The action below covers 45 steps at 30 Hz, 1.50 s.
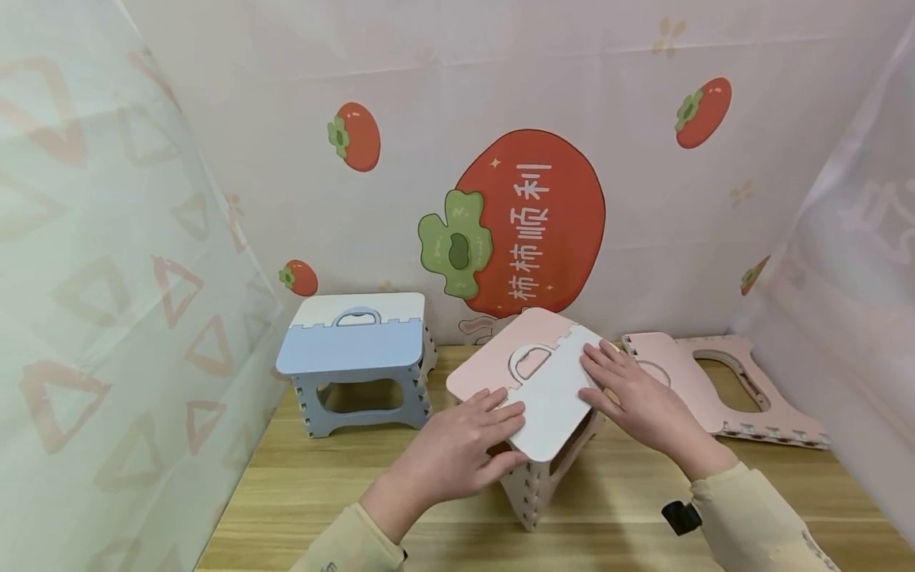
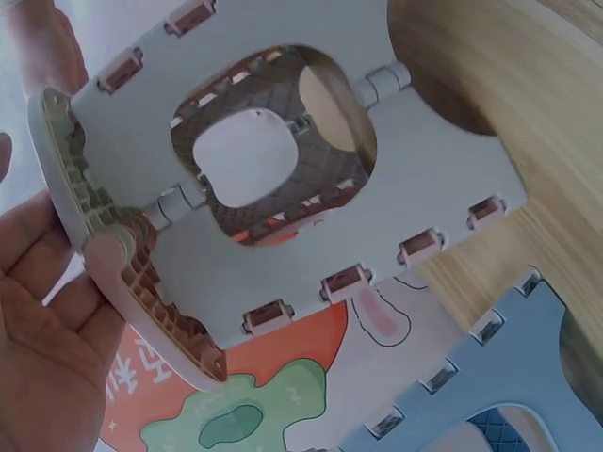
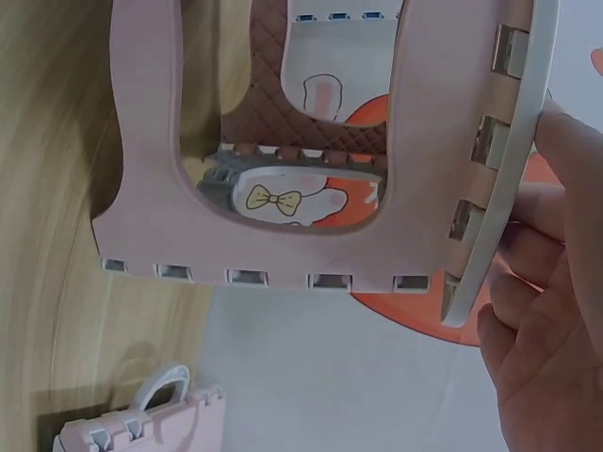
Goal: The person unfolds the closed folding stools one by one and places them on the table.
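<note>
A pink and white folding step stool (image 1: 554, 397) stands unfolded on the wooden table, turned at an angle, with its carry handle across the middle of the top. My left hand (image 1: 457, 449) rests on the near left edge of the white half, fingers extended over it. On the right edge of that half lies my right hand (image 1: 636, 397), its fingers also extended. Both wrist views look at the stool's side: the left shows a pale end panel (image 2: 273, 282) with an oval opening, and the right shows a pink leg frame (image 3: 146, 207).
At the left stands an unfolded blue and white stool (image 1: 350, 345). A pink stool folded flat (image 1: 679, 373) lies at the right, close to the curtain. Printed fabric (image 1: 443, 87) with persimmons encloses the wooden table (image 1: 322, 485) at the back and sides.
</note>
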{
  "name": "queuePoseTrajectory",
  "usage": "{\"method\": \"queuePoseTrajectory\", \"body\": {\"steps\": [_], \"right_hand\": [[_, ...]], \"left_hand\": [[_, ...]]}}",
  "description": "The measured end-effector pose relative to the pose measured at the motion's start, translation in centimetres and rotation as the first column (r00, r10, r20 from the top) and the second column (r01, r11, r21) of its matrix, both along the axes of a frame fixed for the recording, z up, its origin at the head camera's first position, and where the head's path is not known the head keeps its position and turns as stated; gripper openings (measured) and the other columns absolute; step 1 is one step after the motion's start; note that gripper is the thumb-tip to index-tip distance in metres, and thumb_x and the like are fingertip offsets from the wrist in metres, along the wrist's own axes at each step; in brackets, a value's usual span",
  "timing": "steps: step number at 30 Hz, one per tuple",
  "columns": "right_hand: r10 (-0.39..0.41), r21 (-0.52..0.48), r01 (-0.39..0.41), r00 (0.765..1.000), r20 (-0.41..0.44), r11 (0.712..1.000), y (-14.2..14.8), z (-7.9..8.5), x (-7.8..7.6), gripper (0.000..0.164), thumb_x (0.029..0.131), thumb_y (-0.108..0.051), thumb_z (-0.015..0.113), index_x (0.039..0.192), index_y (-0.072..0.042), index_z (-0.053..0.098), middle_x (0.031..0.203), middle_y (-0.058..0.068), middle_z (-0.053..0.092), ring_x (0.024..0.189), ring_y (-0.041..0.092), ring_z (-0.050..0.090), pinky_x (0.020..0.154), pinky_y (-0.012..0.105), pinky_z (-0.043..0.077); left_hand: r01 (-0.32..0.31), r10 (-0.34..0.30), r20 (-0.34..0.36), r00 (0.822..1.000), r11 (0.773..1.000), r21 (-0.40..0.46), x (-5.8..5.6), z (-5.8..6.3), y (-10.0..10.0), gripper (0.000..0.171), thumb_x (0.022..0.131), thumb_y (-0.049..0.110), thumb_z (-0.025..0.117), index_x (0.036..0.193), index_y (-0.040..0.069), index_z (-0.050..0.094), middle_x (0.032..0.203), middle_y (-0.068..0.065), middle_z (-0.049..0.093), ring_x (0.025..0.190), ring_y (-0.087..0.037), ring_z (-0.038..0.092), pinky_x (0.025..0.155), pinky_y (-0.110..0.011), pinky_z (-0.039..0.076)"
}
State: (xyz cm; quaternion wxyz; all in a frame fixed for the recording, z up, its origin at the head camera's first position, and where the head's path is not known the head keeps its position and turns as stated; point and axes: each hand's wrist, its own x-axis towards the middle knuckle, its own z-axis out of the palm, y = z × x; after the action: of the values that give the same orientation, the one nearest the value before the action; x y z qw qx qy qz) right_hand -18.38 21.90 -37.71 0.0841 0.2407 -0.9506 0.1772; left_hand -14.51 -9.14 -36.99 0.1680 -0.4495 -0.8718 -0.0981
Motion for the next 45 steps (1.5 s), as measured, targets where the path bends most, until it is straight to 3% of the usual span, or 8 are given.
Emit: {"method": "queuePoseTrajectory", "body": {"steps": [14, 18, 28, 30, 33, 37, 43, 45], "right_hand": [[0.035, 0.051, -0.029, 0.993, -0.112, 0.998, 0.1, -0.4, 0.3, 0.063, 0.095, -0.031, 0.072, 0.145, 0.002, 0.054, 0.153, 0.020, 0.050, 0.144, 0.041, 0.042, 0.117, 0.056, 0.036], [0.060, 0.046, -0.053, 0.985, -0.161, 0.998, 0.1, -0.5, 0.4, 0.062, 0.092, -0.028, 0.076, 0.143, 0.002, 0.057, 0.150, 0.020, 0.053, 0.140, 0.040, 0.047, 0.117, 0.053, 0.037], [0.111, 0.019, -0.110, 0.947, -0.303, 0.994, 0.2, -0.8, 0.5, 0.057, 0.085, -0.023, 0.082, 0.134, 0.001, 0.066, 0.139, 0.020, 0.062, 0.128, 0.041, 0.059, 0.100, 0.061, 0.051], [0.119, 0.019, -0.119, 0.937, -0.329, 0.993, 0.3, -0.9, 0.4, 0.054, 0.091, -0.033, 0.076, 0.133, 0.000, 0.067, 0.137, 0.020, 0.064, 0.126, 0.040, 0.061, 0.099, 0.060, 0.052], [0.129, 0.017, -0.132, 0.922, -0.366, 0.991, 0.3, -1.0, 0.3, 0.062, 0.101, -0.053, 0.054, 0.130, 0.000, 0.069, 0.134, 0.019, 0.066, 0.122, 0.039, 0.064, 0.096, 0.060, 0.054], [0.135, 0.023, -0.138, 0.902, -0.409, 0.990, 0.2, -1.0, 0.2, 0.081, 0.101, -0.064, 0.027, 0.128, -0.002, 0.071, 0.130, 0.018, 0.069, 0.118, 0.037, 0.067, 0.092, 0.059, 0.055], [0.142, 0.026, -0.147, 0.875, -0.462, 0.989, 0.0, -1.0, 0.0, 0.080, 0.103, -0.063, 0.025, 0.123, -0.003, 0.074, 0.124, 0.017, 0.072, 0.112, 0.035, 0.070, 0.088, 0.057, 0.057], [0.152, 0.022, -0.161, 0.869, -0.471, 0.987, 0.0, -1.0, -0.1, 0.071, 0.104, -0.059, 0.035, 0.122, -0.003, 0.074, 0.123, 0.017, 0.072, 0.111, 0.035, 0.070, 0.087, 0.057, 0.058]], "left_hand": [[-0.195, 0.194, -0.053, 0.980, 0.981, -0.015, -0.3, -0.3, 0.2, 0.068, 0.094, 0.065, 0.061, 0.133, 0.010, 0.069, 0.139, -0.005, 0.065, 0.136, -0.029, 0.056, 0.114, -0.041, 0.045], [-0.227, 0.225, -0.068, 0.972, 0.974, -0.018, -0.5, -0.3, 0.2, 0.067, 0.092, 0.063, 0.066, 0.131, 0.009, 0.069, 0.138, -0.007, 0.066, 0.135, -0.029, 0.056, 0.116, -0.040, 0.043], [-0.251, 0.246, -0.091, 0.965, 0.967, -0.047, -0.8, -0.2, 0.2, 0.060, 0.094, 0.052, 0.070, 0.131, 0.006, 0.068, 0.140, -0.011, 0.064, 0.134, -0.030, 0.057, 0.115, -0.042, 0.044], [-0.252, 0.246, -0.099, 0.964, 0.966, -0.056, -0.9, -0.2, 0.1, 0.058, 0.095, 0.050, 0.069, 0.131, 0.005, 0.067, 0.140, -0.012, 0.063, 0.134, -0.030, 0.057, 0.115, -0.042, 0.044], [-0.253, 0.245, -0.107, 0.964, 0.966, -0.061, -0.9, -0.3, 0.0, 0.056, 0.096, 0.047, 0.069, 0.131, 0.003, 0.067, 0.140, -0.013, 0.063, 0.134, -0.031, 0.057, 0.115, -0.042, 0.044], [-0.255, 0.247, -0.117, 0.962, 0.965, -0.059, -1.0, -0.4, -0.2, 0.053, 0.097, 0.043, 0.068, 0.130, 0.002, 0.067, 0.140, -0.014, 0.063, 0.134, -0.031, 0.057, 0.115, -0.041, 0.043], [-0.259, 0.250, -0.118, 0.961, 0.964, -0.063, -1.1, -0.4, -0.4, 0.047, 0.099, 0.036, 0.067, 0.131, 0.002, 0.067, 0.142, -0.014, 0.062, 0.136, -0.030, 0.055, 0.116, -0.039, 0.043], [-0.255, 0.246, -0.121, 0.962, 0.965, -0.061, -1.1, -0.5, -0.5, 0.044, 0.099, 0.032, 0.067, 0.131, 0.002, 0.066, 0.141, -0.015, 0.062, 0.136, -0.030, 0.056, 0.116, -0.040, 0.043]]}}
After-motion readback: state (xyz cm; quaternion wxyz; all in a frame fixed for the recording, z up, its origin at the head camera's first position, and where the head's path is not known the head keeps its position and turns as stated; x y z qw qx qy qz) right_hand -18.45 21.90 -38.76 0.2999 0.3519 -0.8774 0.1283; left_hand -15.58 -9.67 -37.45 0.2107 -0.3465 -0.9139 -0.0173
